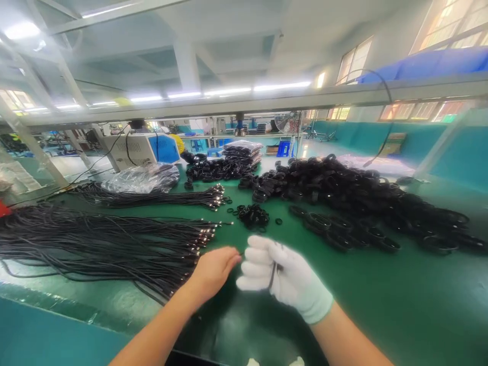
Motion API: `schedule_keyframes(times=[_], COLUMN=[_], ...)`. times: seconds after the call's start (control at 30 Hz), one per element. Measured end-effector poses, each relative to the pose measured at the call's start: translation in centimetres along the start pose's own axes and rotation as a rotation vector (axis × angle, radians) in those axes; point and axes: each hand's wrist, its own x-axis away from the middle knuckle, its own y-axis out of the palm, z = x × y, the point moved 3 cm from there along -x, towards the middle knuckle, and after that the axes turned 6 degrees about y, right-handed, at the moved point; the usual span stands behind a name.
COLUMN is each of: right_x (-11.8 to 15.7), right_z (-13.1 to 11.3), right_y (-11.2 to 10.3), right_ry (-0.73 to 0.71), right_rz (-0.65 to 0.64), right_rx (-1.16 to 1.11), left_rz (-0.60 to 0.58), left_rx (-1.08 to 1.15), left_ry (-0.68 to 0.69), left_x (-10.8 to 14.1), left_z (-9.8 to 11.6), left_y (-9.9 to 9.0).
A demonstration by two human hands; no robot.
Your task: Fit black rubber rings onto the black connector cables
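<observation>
Above the green bench (381,300), a thin black cord (272,276) is held in the curled grip of the gloved right hand (287,277). The bare left hand (214,270) is kept just beside it, fingers pressed together; whether anything is pinched there cannot be told. Small black rings (253,217) are heaped beyond, between straight cables (114,239) laid leftward and coiled cables (324,180) piled rightward.

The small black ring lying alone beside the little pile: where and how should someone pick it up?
I'd pinch the small black ring by opposite sides of its outer rim, from above. It looks flat on the green table, just apart from the little pile, leaving room for the grip.
</observation>
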Motion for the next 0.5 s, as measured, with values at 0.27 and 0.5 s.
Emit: schedule_keyframes(times=[0.27, 0.5], right_x=[-0.4, 0.4], right_z=[2.2, 4.0], right_y=[-1.0, 0.3], right_ry=[0.131, 0.296], right_rz=[0.037, -0.171], right_rx=[0.16, 0.079], left_rz=[0.103, -0.039], left_rx=[-0.357, 0.308], left_ry=[0.267, 0.193], left_x=[3.5, -0.3], left_z=[5.8, 1.8], left_y=[-3.4, -4.9])
